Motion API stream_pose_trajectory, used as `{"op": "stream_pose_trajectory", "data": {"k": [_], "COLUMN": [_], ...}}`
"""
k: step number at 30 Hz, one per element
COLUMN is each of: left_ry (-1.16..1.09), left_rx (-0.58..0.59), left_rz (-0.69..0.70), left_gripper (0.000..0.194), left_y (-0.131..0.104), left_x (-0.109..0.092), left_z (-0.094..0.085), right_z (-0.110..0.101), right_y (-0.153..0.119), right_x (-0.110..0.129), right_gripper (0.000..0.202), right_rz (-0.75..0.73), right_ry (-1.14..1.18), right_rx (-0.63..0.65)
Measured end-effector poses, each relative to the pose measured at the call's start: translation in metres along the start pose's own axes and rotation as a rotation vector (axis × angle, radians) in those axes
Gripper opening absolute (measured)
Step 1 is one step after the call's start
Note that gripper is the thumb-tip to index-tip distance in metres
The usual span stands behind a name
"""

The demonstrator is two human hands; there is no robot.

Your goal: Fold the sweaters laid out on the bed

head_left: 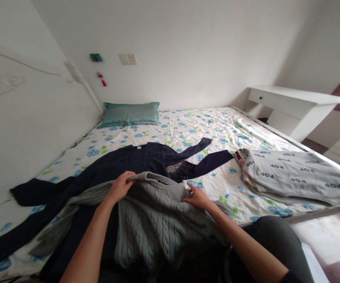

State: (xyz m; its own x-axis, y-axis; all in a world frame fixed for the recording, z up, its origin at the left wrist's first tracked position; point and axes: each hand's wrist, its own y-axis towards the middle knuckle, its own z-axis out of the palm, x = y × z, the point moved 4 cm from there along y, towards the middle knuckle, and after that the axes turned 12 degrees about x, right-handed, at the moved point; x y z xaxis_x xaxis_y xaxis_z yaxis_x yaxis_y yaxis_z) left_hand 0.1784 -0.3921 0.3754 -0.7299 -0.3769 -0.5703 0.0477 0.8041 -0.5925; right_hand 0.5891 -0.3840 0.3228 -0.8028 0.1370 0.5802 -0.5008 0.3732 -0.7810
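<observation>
A grey cable-knit sweater lies spread on the bed in front of me, partly over a dark navy sweater. My left hand grips the grey sweater at its left shoulder, near the collar. My right hand rests flat on its right shoulder, fingers pressing the knit. The navy sweater's sleeves stretch out to the left and to the upper right.
A grey garment printed "POP" lies folded at the bed's right edge. A teal pillow sits at the headboard. The floral sheet covers the mattress. A white desk stands to the right of the bed.
</observation>
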Motion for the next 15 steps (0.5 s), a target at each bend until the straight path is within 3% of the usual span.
{"op": "stream_pose_trajectory", "data": {"k": [3, 6, 8, 11, 13, 15], "left_ry": [-0.077, -0.057, 0.059, 0.301, 0.423, 0.508], "left_rx": [-0.231, -0.429, -0.568, -0.654, -0.720, -0.843], "left_rz": [0.036, 0.013, -0.008, 0.005, 0.038, 0.107], "left_gripper": [0.033, 0.031, 0.030, 0.031, 0.032, 0.032], "left_y": [-0.038, -0.077, -0.090, -0.082, -0.073, -0.073], "left_x": [-0.014, -0.027, -0.037, -0.059, -0.078, -0.099], "left_z": [-0.026, -0.034, -0.034, -0.044, -0.068, -0.104], "right_z": [0.012, -0.012, -0.051, -0.130, -0.184, -0.231], "right_y": [-0.008, -0.034, -0.052, -0.073, -0.090, -0.118], "right_x": [0.016, 0.015, 0.008, 0.013, 0.030, 0.051], "right_gripper": [0.029, 0.015, 0.023, 0.030, 0.026, 0.020], "right_rz": [-0.142, -0.213, -0.163, -0.161, -0.237, -0.334], "right_ry": [0.003, 0.104, 0.115, -0.018, -0.139, -0.244], "right_rx": [-0.066, -0.277, -0.514, -0.885, -1.110, -1.323]}}
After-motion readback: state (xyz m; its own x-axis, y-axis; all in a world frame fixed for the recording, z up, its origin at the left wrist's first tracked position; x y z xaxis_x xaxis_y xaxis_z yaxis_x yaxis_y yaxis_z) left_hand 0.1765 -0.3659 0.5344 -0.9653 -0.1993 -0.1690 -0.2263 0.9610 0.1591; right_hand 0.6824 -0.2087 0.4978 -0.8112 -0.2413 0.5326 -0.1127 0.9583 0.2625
